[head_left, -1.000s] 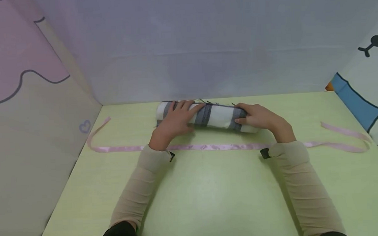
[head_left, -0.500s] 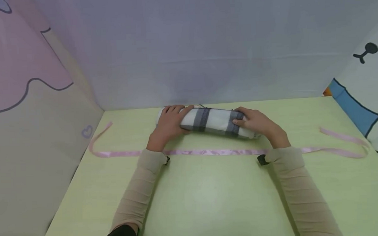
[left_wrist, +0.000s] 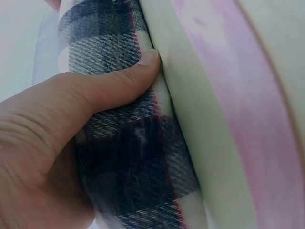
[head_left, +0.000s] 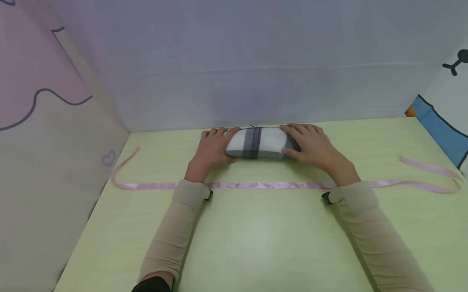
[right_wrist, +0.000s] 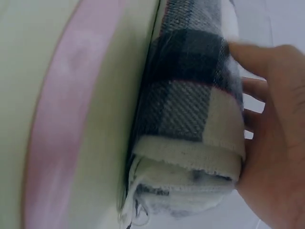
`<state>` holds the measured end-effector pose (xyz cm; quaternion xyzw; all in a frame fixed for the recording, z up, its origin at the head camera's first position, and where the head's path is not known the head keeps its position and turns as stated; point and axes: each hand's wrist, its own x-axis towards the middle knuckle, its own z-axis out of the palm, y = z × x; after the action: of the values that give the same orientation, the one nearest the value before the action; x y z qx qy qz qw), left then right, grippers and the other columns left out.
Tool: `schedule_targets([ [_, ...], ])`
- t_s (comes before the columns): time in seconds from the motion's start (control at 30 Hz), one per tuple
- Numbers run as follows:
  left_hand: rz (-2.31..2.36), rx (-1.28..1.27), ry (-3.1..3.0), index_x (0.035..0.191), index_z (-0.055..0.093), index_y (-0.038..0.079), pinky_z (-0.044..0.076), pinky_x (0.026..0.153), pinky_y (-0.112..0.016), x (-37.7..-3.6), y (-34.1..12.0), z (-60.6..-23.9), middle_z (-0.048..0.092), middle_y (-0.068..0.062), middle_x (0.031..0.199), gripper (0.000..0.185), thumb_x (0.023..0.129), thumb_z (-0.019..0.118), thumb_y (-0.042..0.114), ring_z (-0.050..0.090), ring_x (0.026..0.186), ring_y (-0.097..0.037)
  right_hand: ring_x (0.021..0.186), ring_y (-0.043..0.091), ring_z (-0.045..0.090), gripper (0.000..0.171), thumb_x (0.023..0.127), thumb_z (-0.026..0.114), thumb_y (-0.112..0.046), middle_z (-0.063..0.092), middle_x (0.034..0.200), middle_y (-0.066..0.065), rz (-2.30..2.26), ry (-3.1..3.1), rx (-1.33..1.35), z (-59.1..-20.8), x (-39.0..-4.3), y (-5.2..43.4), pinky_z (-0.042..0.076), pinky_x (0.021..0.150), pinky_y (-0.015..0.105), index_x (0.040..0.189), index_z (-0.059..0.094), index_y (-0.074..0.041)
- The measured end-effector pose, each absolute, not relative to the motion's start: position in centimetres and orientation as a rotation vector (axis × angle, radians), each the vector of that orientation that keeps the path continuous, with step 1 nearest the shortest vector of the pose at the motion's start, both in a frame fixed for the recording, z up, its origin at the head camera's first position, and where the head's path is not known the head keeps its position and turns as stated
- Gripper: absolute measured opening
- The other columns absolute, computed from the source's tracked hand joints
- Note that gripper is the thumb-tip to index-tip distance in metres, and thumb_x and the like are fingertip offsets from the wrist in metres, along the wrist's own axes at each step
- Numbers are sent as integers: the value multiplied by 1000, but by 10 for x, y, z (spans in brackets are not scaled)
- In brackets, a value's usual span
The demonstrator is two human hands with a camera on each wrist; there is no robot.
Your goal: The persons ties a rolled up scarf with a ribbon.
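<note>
A rolled scarf in white, grey and black plaid lies crosswise near the back of the table. My left hand grips its left part, fingers over the top, and in the left wrist view the thumb presses along the near side. At the right end, my right hand holds the roll with fingers spread over the top and thumb in front. The right wrist view shows the scarf's layered end with some loose fringe. A pink satin ribbon stretches across the table on the near side of the scarf, passing under both wrists.
The pale green-yellow tabletop meets a plain greyish back wall. Printed panels stand at the left and right. Both ribbon ends curl back near the table's side edges.
The scarf's right end has swung away from me, so the roll lies straighter. My right hand has moved further over its top. The left hand keeps its grip, and the ribbon lies unchanged.
</note>
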<state>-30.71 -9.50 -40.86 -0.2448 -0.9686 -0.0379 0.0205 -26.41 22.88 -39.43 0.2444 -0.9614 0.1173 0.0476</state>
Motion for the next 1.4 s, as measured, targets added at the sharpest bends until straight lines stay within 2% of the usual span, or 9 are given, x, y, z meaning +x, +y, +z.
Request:
schedule_targets([
  [0.1, -100, -736, -3055, 164, 26, 35, 36, 111, -57, -303, -91, -406, 51, -11, 154, 103, 82, 88, 49, 47, 141, -37, 149, 50, 33, 90, 96, 74, -46, 35, 165, 20, 321, -2999, 743, -396, -263, 233, 22, 119, 72, 166, 25, -18],
  [0.27, -111, -718, -3165, 165, 21, 38, 33, 112, -57, -302, -92, -397, 51, -12, 150, 107, 82, 88, 48, 43, 141, -38, 145, 53, 35, 101, 89, 84, -35, 37, 162, 20, 322, -3014, 755, -399, -264, 236, 25, 116, 73, 166, 21, -21],
  [0.37, -229, -732, -3222, 165, 19, 40, 33, 113, -62, -308, -96, -394, 45, -11, 153, 108, 82, 89, 44, 38, 145, -39, 142, 54, 38, 102, 87, 85, -28, 39, 159, 22, 334, -3014, 738, -399, -265, 239, 28, 113, 75, 166, 21, -22],
  [0.47, -417, -746, -3250, 165, 22, 41, 41, 111, -63, -313, -102, -393, 40, -11, 157, 108, 81, 90, 37, 38, 144, -41, 139, 56, 40, 100, 87, 83, -22, 40, 157, 25, 348, -3031, 713, -399, -268, 240, 32, 108, 75, 165, 21, -25],
  [0.6, -642, -770, -3246, 164, 27, 37, 47, 108, -59, -321, -117, -395, 37, -10, 162, 108, 79, 92, 29, 41, 140, -39, 138, 57, 39, 100, 86, 78, -17, 38, 158, 26, 429, -3092, 666, -398, -274, 243, 38, 100, 76, 166, 19, -27],
  [0.73, -814, -782, -3243, 165, 29, 30, 44, 112, -59, -327, -133, -399, 35, -13, 163, 109, 77, 93, 21, 40, 142, -38, 136, 56, 38, 101, 85, 76, -13, 36, 157, 28, 549, -3156, 621, -398, -278, 247, 43, 98, 74, 167, 18, -26],
  [0.93, -863, -790, -3190, 163, 34, 23, 43, 113, -60, -332, -138, -405, 41, -16, 156, 105, 76, 93, 14, 43, 141, -38, 127, 53, 42, 99, 83, 77, -10, 40, 152, 29, 624, -3161, 615, -401, -281, 254, 45, 99, 68, 165, 22, -22],
  [1.27, -716, -681, -3133, 151, 50, 21, 48, 107, -56, -328, -138, -396, 58, -11, 146, 83, 79, 91, 17, 56, 130, -35, 123, 47, 51, 95, 80, 81, -10, 49, 148, 24, 678, -3107, 569, -404, -285, 254, 48, 95, 64, 161, 34, -22],
  [1.4, -704, -698, -3105, 150, 52, 21, 49, 105, -55, -325, -139, -387, 61, -11, 143, 80, 80, 90, 17, 58, 126, -34, 119, 45, 56, 92, 78, 82, -8, 53, 143, 23, 687, -3070, 579, -401, -287, 255, 49, 94, 61, 159, 38, -19],
])
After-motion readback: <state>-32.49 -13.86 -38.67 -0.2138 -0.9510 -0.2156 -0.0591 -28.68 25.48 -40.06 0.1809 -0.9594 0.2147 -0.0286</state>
